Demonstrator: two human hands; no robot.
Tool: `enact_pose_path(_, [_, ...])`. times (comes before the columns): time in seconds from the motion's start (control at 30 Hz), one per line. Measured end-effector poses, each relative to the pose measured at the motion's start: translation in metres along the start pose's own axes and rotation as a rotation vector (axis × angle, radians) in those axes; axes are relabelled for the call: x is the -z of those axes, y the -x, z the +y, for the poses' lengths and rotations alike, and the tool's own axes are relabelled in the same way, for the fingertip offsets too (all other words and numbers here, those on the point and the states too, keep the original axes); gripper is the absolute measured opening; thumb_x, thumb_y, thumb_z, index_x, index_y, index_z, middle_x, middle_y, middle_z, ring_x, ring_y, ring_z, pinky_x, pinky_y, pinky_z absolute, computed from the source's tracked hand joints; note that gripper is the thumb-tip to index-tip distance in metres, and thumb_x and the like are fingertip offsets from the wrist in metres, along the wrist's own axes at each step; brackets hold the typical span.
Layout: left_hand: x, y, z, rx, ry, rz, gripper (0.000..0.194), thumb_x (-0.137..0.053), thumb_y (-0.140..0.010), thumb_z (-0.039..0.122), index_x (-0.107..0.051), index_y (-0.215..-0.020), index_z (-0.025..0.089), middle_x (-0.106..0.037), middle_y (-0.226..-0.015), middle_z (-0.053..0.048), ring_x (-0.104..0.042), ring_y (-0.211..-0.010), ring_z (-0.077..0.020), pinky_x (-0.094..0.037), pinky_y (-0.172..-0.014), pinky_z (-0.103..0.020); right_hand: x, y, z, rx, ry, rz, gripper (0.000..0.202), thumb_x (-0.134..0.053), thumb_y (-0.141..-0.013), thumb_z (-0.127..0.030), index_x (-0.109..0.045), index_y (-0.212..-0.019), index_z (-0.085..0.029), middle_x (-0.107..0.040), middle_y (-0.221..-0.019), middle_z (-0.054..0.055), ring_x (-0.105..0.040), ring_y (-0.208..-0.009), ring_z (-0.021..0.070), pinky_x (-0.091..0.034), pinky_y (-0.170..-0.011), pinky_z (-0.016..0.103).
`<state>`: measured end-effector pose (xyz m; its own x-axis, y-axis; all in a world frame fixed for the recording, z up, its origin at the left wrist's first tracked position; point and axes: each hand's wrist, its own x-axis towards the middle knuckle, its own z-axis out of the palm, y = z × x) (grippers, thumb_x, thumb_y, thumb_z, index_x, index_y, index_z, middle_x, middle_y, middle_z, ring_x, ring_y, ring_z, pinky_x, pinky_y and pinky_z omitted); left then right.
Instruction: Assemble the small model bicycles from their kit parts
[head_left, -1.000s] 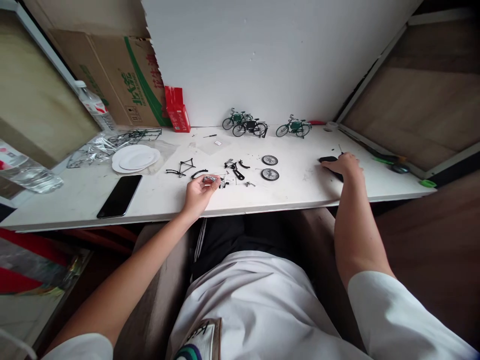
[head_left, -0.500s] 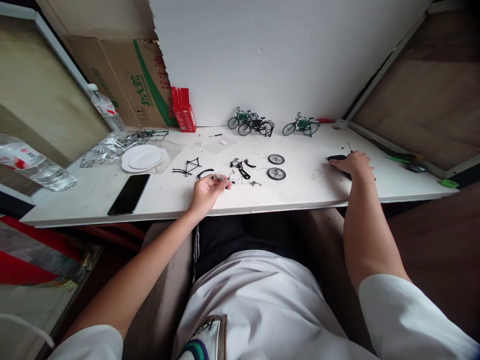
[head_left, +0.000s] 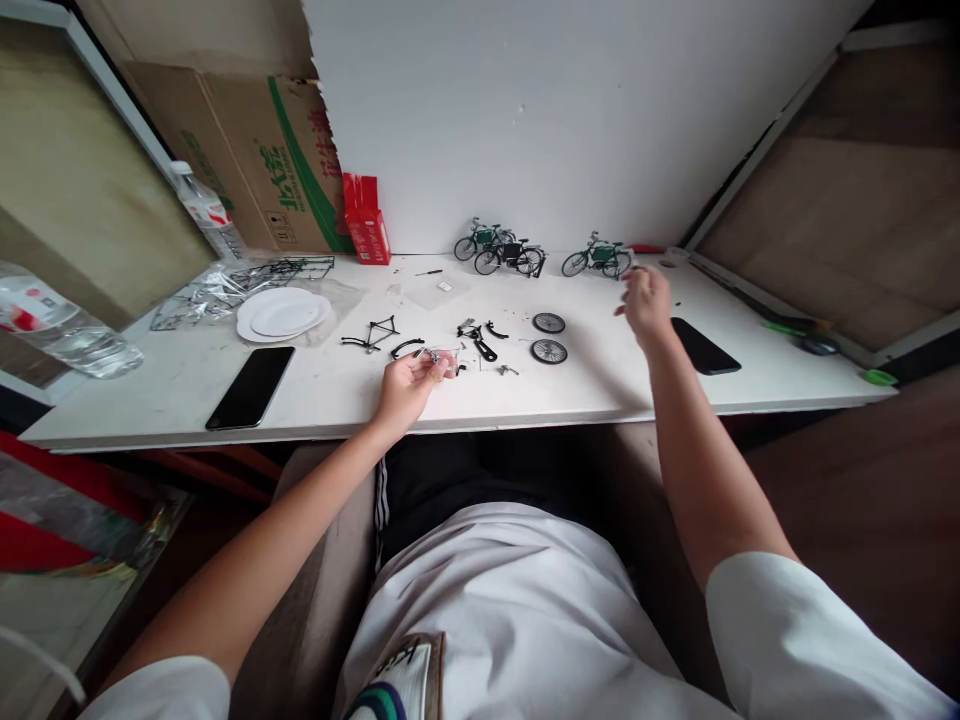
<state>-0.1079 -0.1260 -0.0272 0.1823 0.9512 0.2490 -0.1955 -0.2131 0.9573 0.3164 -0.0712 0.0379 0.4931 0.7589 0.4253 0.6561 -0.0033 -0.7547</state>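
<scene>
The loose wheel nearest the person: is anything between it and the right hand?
Nothing visible stands between the right hand and the nearer wheel; the other wheel lies just beyond it, out of that line.

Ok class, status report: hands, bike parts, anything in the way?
Left hand holding small silver part. Right hand above table, grip unclear. Wheels flat between hands, possible obstacle.

There are three bikes (head_left: pixel 511 252), two of them green and one black, plus two loose wheels (head_left: pixel 549 351), one frame (head_left: pixel 368 344) and two curved strips (head_left: pixel 407 347). Two phones (head_left: pixel 250 388), two bottles (head_left: pixel 56 320) and two white discs (head_left: pixel 283 312) show, with one red box (head_left: pixel 366 222), one carton (head_left: pixel 240 150) and one green cap (head_left: pixel 880 378). Two hands (head_left: pixel 412 383) are in view; the tiniest parts (head_left: pixel 508 370) are too small to count.
</scene>
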Motion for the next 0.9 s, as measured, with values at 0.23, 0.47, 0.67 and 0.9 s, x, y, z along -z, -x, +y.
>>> enact_pose_path(0.23, [-0.002, 0.001, -0.001, 0.062, 0.037, 0.067, 0.064, -0.098, -0.074, 0.052, -0.074, -0.119, 0.013, -0.084, -0.109, -0.017, -0.083, -0.082, -0.0247, -0.064, -0.069, -0.031, -0.083, 0.109, -0.093, 0.340, -0.461, -0.276, 0.051, -0.073, -0.089, -0.078, -0.084, -0.113, -0.034, -0.069, -0.100, 0.009, -0.067, -0.093, 0.0304, -0.066, -0.075, 0.051])
enact_pose_path(0.47, [0.000, -0.001, 0.002, 0.080, 0.033, 0.069, 0.065, -0.096, -0.075, 0.056, -0.072, -0.118, 0.013, -0.083, -0.105, -0.015, -0.081, -0.073, -0.0216, -0.065, -0.064, -0.031, -0.103, 0.162, -0.107, 0.596, -0.362, -0.309, 0.032, -0.064, -0.102, -0.062, -0.085, -0.109, -0.040, -0.075, -0.101, 0.011, -0.068, -0.102, 0.0350, -0.055, -0.100, 0.062])
enact_pose_path(0.67, [0.000, -0.002, -0.002, 0.047, 0.038, 0.075, 0.065, -0.097, -0.070, 0.062, -0.076, -0.105, 0.012, -0.083, -0.097, -0.014, -0.080, -0.070, -0.0209, -0.065, -0.064, -0.031, -0.112, 0.161, -0.103, 0.699, -0.330, -0.242, 0.029, -0.059, -0.108, -0.051, -0.083, -0.105, -0.035, -0.075, -0.098, 0.010, -0.068, -0.098, 0.0320, -0.053, -0.098, 0.059])
enact_pose_path(0.9, [-0.002, -0.001, -0.005, 0.027, 0.010, 0.074, 0.058, -0.096, -0.071, 0.059, -0.079, -0.099, 0.011, -0.084, -0.100, -0.015, -0.079, -0.069, -0.0193, -0.062, -0.062, -0.028, -0.115, 0.160, -0.103, 0.838, -0.348, -0.136, 0.022, -0.062, -0.109, -0.033, -0.083, -0.103, -0.029, -0.076, -0.092, 0.007, -0.068, -0.089, 0.0257, -0.053, -0.087, 0.049])
